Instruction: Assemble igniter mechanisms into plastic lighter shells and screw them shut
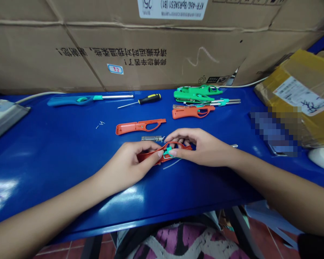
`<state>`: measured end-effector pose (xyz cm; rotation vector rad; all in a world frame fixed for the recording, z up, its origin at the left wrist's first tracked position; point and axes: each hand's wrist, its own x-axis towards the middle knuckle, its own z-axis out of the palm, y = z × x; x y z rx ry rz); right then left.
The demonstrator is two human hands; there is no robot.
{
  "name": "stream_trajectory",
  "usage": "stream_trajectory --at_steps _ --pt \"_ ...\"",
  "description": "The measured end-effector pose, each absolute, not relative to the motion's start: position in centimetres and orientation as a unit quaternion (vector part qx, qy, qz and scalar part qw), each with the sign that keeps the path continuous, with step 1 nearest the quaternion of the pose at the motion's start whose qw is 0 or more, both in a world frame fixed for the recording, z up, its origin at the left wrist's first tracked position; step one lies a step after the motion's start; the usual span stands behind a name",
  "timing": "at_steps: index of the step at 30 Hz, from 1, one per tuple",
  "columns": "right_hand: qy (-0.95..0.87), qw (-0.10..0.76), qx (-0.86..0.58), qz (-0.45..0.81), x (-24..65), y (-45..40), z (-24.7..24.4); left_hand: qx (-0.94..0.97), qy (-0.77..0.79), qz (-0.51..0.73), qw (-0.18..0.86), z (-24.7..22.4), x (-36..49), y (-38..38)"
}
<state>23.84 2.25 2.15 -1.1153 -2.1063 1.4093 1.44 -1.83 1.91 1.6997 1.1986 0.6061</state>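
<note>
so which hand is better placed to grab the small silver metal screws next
Probably the left hand: the screws lie on its side, farther from the right hand. Both hold the orange plastic casing.

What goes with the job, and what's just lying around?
Likely the job:
orange shell, in the left hand
teal piece, at the right hand
loose orange half
small clear part
tiny screws
screwdriver

Probably just lying around:
yellow-taped box
big cardboard box
white rounded thing

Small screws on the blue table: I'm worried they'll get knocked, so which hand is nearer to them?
Left. The left hand is below and right of the small screws in the picture; the right hand is farther right.
</note>
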Motion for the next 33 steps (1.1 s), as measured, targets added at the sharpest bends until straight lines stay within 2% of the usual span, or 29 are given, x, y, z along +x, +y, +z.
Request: stream_trajectory --at_steps 3,8,17,23,29,33 --pt "-0.748 0.222 -0.39 0.489 23.9 2.3 2.3 0.622 0.516 0.219 0.547 2.2 1.6 -1.7" --pt "-0.811 0.229 -0.355 0.405 24.3 2.2 2.3 0.511 0.533 0.195 0.646 2.0 1.5 -1.2" --pt "-0.86 0.247 -0.304 0.326 24.2 2.2 2.1 0.442 0.518 0.192 0.706 2.5 1.2 -1.2" --pt "-0.834 0.256 -0.339 0.353 24.0 1.9 2.0 0.468 0.523 0.195 0.685 2.7 1.7 -1.4" --pt "-0.808 0.272 -0.36 0.378 24.3 2.4 2.2 0.554 0.533 0.227 0.598 2.0 1.5 -1.4" --pt "-0.771 0.234 -0.416 0.422 24.7 3.0 2.7 0.566 0.539 0.236 0.577 1.9 1.3 -1.3"
